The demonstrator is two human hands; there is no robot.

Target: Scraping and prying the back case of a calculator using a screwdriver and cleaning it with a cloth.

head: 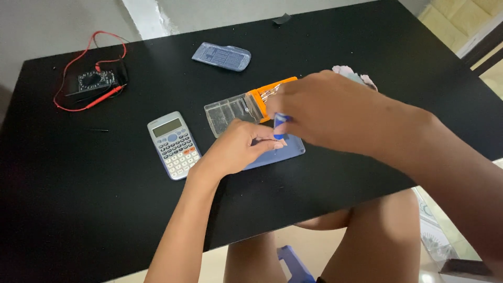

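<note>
At centre frame, the left hand [238,149] presses on a flat blue device [280,154] while the right hand [325,110] holds a blue-handled screwdriver [280,126] upright over it. A grey calculator [174,144] lies just left; a multimeter [94,80] sits upper left.

The left hand [238,149] reaches in from six o'clock, forearm angled toward one o'clock, fingers curled and pressing down. The right hand [319,110] comes from four o'clock, wrist bent, its fingertips seemingly pinched together just above the left hand's fingers.
</note>
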